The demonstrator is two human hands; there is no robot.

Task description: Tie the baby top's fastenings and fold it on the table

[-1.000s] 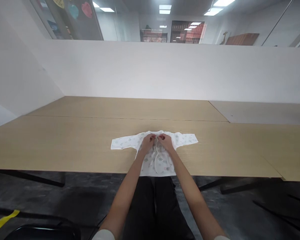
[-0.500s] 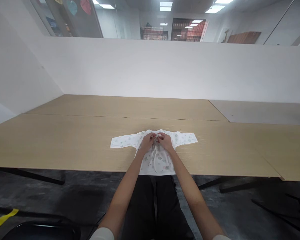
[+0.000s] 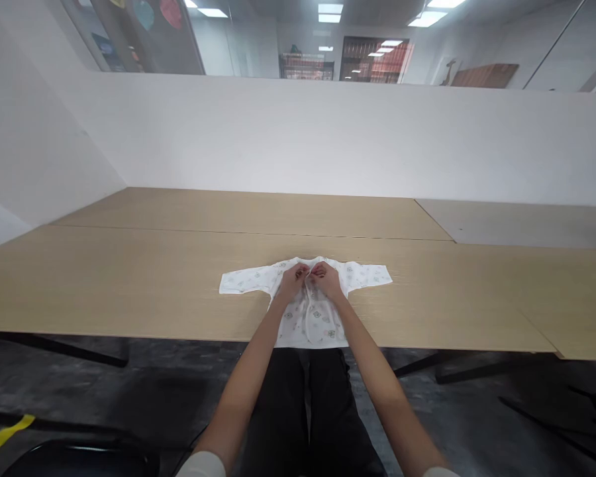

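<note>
A small white baby shirt [image 3: 316, 322] with a faint printed pattern lies on the wooden table, its sleeves spread out to both sides and its hem at the near edge. My left hand [image 3: 293, 279] pinches the front opening just below the neckline. Close beside it, my right hand [image 3: 327, 278] pinches the other side of the same opening. The fingertips of both hands almost meet there, and whatever fastening lies between them is too small to make out. Below the hands, the front edge runs down in a loose, slightly raised fold.
The wooden table [image 3: 129, 278] stretches to both sides, with a grey panel [image 3: 526, 222] at the far right. A white wall [image 3: 278, 132] with a window above stands behind it. A black chair [image 3: 79, 458] is at the lower left.
My fingers have shifted slightly at the neckline, with the right fingertips curling in closer. The shirt stays in nearly the same place.
</note>
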